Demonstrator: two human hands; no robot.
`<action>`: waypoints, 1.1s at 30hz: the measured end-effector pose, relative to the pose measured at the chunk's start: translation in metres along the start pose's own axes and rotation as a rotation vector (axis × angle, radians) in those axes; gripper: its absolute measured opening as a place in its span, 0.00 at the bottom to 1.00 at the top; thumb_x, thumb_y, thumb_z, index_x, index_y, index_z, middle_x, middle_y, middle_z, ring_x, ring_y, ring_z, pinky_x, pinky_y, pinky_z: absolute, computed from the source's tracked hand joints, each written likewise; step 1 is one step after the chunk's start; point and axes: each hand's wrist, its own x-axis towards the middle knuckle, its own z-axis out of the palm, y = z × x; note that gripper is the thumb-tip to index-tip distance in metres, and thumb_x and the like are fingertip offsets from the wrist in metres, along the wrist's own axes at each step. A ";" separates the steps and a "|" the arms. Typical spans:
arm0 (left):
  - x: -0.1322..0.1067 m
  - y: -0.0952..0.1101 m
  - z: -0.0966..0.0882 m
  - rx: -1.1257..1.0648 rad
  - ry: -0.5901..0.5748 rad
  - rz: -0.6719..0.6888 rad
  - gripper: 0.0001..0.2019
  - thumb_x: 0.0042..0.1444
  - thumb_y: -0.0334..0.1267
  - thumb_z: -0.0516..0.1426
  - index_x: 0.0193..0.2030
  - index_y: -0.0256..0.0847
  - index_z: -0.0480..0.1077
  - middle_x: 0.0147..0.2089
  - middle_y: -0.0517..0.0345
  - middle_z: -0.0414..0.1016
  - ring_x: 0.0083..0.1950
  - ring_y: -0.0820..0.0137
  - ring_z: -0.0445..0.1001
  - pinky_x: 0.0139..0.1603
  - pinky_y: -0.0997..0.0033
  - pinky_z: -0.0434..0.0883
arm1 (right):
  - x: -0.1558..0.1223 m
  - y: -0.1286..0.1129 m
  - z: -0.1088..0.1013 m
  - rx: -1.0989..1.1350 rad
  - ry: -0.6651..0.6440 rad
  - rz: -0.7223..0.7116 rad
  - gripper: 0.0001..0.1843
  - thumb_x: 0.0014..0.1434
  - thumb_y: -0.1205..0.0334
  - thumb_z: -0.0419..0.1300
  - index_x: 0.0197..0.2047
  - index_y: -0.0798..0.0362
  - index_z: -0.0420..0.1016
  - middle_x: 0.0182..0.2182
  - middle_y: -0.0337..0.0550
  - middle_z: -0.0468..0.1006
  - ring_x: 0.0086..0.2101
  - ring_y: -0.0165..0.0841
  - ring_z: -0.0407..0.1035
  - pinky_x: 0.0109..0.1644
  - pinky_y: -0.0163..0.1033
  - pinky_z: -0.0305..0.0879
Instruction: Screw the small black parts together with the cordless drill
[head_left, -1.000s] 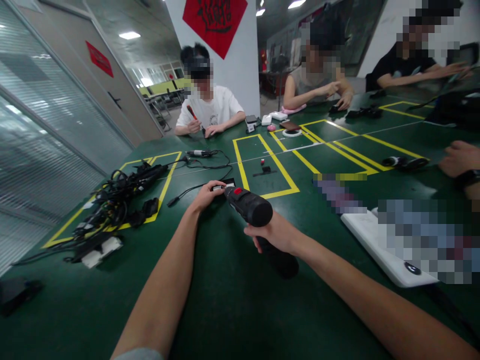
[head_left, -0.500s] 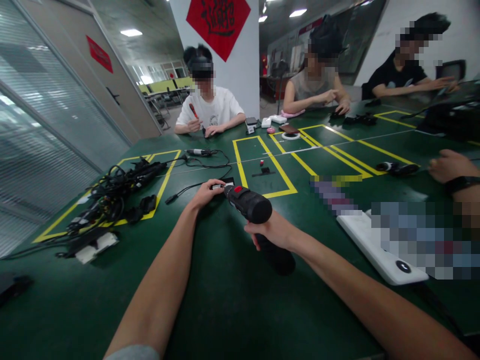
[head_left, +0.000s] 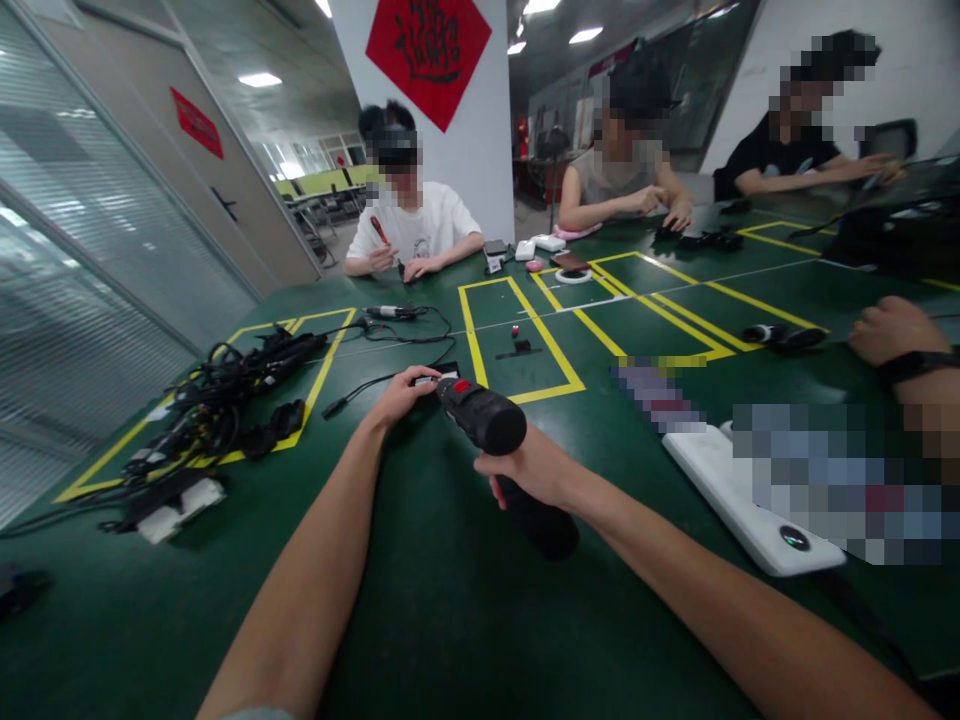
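Note:
My right hand (head_left: 529, 468) is wrapped round the grip of a black cordless drill (head_left: 491, 418) with a red switch on top. The drill tilts with its chuck pointing forward and left, toward my left hand (head_left: 405, 396). The fingers of that hand are closed on a small black device (head_left: 450, 370) with a white label, low on the green table. Drill body and fingers hide most of the device, and I cannot see whether the bit touches it. A thin black cable with a plug (head_left: 331, 409) lies just left of my left hand.
Tangled black cables and adapters (head_left: 225, 400) lie at left inside yellow tape. Ahead, a small black part (head_left: 521, 347) rests within a taped rectangle. A white device (head_left: 750, 500) lies at right, near another person's hand (head_left: 892, 335). Several people sit around the table.
The whole view has shifted slightly, so things appear a little further left. Both hands keep their holds on the drill and the small black device.

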 end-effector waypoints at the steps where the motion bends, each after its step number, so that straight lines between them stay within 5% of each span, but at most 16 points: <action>1: 0.000 0.000 0.000 -0.004 -0.001 0.001 0.20 0.49 0.47 0.60 0.47 0.41 0.76 0.52 0.52 0.77 0.54 0.59 0.72 0.61 0.58 0.65 | 0.000 0.000 0.000 0.005 -0.001 0.003 0.08 0.52 0.66 0.60 0.23 0.55 0.69 0.18 0.40 0.73 0.18 0.29 0.69 0.26 0.34 0.64; 13: 0.001 -0.001 -0.001 0.022 -0.009 0.021 0.19 0.50 0.47 0.60 0.48 0.41 0.76 0.53 0.52 0.76 0.55 0.59 0.72 0.61 0.59 0.64 | 0.001 0.005 -0.001 0.060 -0.016 -0.027 0.05 0.54 0.63 0.62 0.30 0.54 0.68 0.18 0.38 0.73 0.18 0.30 0.69 0.26 0.35 0.65; 23: 0.000 0.001 -0.002 0.090 -0.023 0.024 0.23 0.46 0.47 0.63 0.50 0.42 0.75 0.53 0.53 0.76 0.49 0.59 0.74 0.55 0.60 0.69 | 0.002 0.005 -0.001 0.071 -0.015 -0.008 0.05 0.53 0.63 0.62 0.30 0.53 0.69 0.18 0.38 0.73 0.18 0.30 0.69 0.24 0.35 0.64; 33: -0.001 0.004 -0.002 0.069 0.009 0.021 0.22 0.45 0.46 0.64 0.47 0.42 0.77 0.54 0.51 0.76 0.55 0.57 0.72 0.60 0.57 0.65 | 0.000 0.000 -0.002 0.009 -0.005 0.001 0.07 0.53 0.65 0.61 0.25 0.55 0.70 0.18 0.39 0.73 0.19 0.30 0.69 0.27 0.35 0.65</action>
